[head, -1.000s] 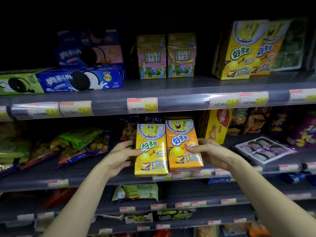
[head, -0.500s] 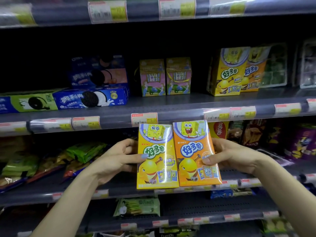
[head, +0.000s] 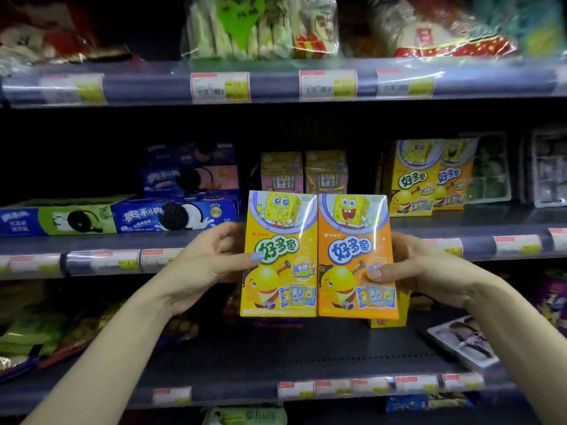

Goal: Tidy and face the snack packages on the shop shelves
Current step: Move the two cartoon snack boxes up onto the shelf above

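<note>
I hold two upright snack boxes side by side in the air, in front of the middle shelf's edge. My left hand [head: 211,265] grips the yellow box [head: 280,289] by its left side, thumb on its front. My right hand [head: 414,268] grips the orange box [head: 352,289] by its right side. Both boxes touch and face me. Two matching boxes, a yellow one [head: 414,179] and an orange one [head: 454,179], stand on the middle shelf [head: 460,222] at the right.
Blue cookie boxes [head: 171,216] lie at the left of the middle shelf, two small pink-yellow cartons [head: 303,171] stand behind my boxes. The lower shelf [head: 276,357] has bagged snacks [head: 36,332] at left, a flat tray pack [head: 460,342] at right. Bagged goods [head: 260,26] fill the top shelf.
Both hands lifted the two boxes off the lower shelf and raised them up to the height of the middle shelf. The view tilted upward, showing the top shelf.
</note>
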